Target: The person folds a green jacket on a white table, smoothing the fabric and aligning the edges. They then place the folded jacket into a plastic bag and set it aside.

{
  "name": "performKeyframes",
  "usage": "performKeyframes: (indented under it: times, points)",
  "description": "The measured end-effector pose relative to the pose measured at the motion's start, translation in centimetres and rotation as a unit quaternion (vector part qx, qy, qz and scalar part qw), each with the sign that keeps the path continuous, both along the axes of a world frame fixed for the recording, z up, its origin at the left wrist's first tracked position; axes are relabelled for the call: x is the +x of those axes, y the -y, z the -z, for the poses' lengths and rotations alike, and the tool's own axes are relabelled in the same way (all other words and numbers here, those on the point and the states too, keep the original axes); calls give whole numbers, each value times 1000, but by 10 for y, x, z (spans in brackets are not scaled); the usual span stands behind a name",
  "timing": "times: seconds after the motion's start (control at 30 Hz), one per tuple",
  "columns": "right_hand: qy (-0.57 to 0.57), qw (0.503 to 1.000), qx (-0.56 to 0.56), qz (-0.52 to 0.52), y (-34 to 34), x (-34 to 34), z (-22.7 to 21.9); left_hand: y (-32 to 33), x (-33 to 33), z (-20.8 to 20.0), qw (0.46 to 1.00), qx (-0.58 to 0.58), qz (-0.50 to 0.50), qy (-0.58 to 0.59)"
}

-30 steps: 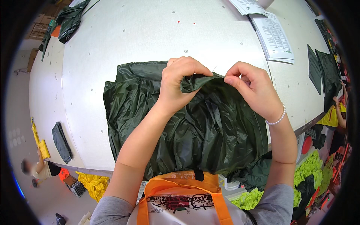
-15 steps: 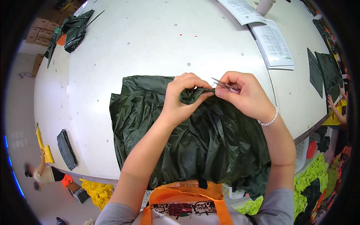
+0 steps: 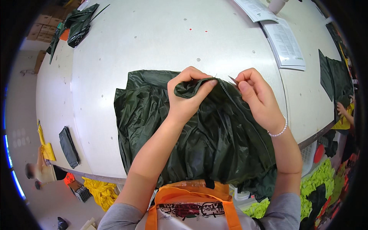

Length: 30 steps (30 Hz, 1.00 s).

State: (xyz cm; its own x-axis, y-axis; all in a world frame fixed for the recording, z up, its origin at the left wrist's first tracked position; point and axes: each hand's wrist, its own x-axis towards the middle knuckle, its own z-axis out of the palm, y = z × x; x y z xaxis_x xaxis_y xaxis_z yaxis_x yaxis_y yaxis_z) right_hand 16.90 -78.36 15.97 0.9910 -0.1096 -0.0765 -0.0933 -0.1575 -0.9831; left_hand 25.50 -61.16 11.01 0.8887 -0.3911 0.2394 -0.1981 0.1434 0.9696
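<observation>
A dark green, shiny garment point(image 3: 199, 142) lies bunched across the near part of the table and hangs over its front edge. My left hand point(image 3: 188, 90) is closed on a folded edge of it, held up between thumb and fingers. A wisp of thread stands at the pinched seam, and a stitched line runs down from there to the right. To the right, apart from the cloth, my right hand point(image 3: 257, 92) is closed around thread snips point(image 3: 233, 80). Only their pointed tip shows; the handles are hidden in my palm.
An open printed booklet point(image 3: 285, 48) lies at the far right. Folded dark garments point(image 3: 69, 147) and a dark bundle point(image 3: 80, 25) are on the left. Beyond the right edge sits a lime-green cloth pile point(image 3: 318, 178). Other people stand at both sides; a co-worker's hand point(image 3: 340, 109) touches dark cloth.
The snips have moved right, away from the seam, in my right hand. My left hand has turned the pinched edge slightly, so the stitched line now shows.
</observation>
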Motion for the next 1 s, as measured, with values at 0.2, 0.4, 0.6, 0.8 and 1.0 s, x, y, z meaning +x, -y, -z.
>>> performKeyframes:
  times: [0.2,0.4,0.6,0.8,1.0]
  points:
    - [33,995,-85,51,-17,-2,6,5,-5,2,999,-17,-27,-11]
    - [87,981,-144,101,-33,0,14,13,-16,5,995,-48,-78,-24]
    - [140,962,-188,140,-39,8,24,18,-19,6,992,-66,-85,-66]
    - [130,965,-179,144,-36,7,22,15,-19,5,993,-63,-75,-67]
    - [106,989,-65,80,-21,11,8,10,-16,-1,995,-15,-58,-74]
